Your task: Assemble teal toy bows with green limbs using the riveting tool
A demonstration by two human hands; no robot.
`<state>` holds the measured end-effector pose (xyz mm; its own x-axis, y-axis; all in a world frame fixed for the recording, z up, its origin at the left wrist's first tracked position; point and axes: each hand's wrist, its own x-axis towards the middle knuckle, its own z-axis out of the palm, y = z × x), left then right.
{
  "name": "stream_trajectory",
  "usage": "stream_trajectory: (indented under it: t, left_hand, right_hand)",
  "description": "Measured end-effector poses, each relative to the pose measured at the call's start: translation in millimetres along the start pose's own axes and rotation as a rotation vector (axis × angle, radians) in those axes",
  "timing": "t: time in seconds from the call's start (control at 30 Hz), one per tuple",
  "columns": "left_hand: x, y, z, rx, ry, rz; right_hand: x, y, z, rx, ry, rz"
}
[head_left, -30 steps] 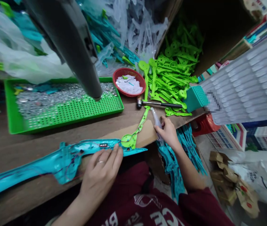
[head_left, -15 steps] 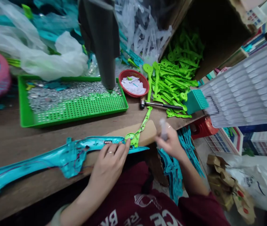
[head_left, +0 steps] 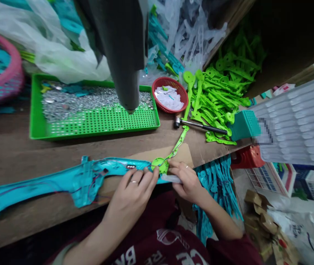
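Note:
A long turquoise plastic shell [head_left: 60, 176] with thin wires lies along the table's front edge. At its right end sits a lime-green plastic piece [head_left: 159, 164] with a round head and a narrow arm. My left hand [head_left: 135, 187] is closed over the shell's near edge, its fingertips beside the round head. In my right hand [head_left: 186, 180] is a translucent white plastic piece [head_left: 171, 179], pinched low beside the shell's end. The fingers of that hand also reach up to the green piece. Brown cardboard [head_left: 186, 152] lies under the work.
Behind are a green tray [head_left: 94, 136] of small metal parts, a red basket [head_left: 183, 97] of white pieces, and a hammer [head_left: 201, 125] beside piled green parts [head_left: 215, 92]. A dark grey machine head [head_left: 126, 73] hangs over the tray. Turquoise parts [head_left: 215, 184] stand below the table's edge at right.
My right hand has moved left with the translucent piece, from right of the cardboard to the shell's end. My left hand stays on the shell. The view has shifted slightly.

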<state>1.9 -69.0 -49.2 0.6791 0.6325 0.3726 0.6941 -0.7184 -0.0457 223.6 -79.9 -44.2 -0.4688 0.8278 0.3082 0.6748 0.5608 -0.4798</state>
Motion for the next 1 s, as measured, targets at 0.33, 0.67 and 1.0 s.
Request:
stream_trajectory:
  t: [0.33, 0.67, 1.0]
  left_hand:
    - [2, -3, 0.4, -0.026, 0.003, -0.018]
    - [7, -9, -2.5, -0.030, -0.018, 0.046]
    - [6, -12, 3.8, -0.032, -0.006, 0.082]
  right_hand:
    - [4, -1, 5, -0.122, 0.012, -0.070]
    - [20, -9, -3, -0.019, -0.119, 0.167]
    - [10, -3, -6, -0.178, -0.137, -0.042]
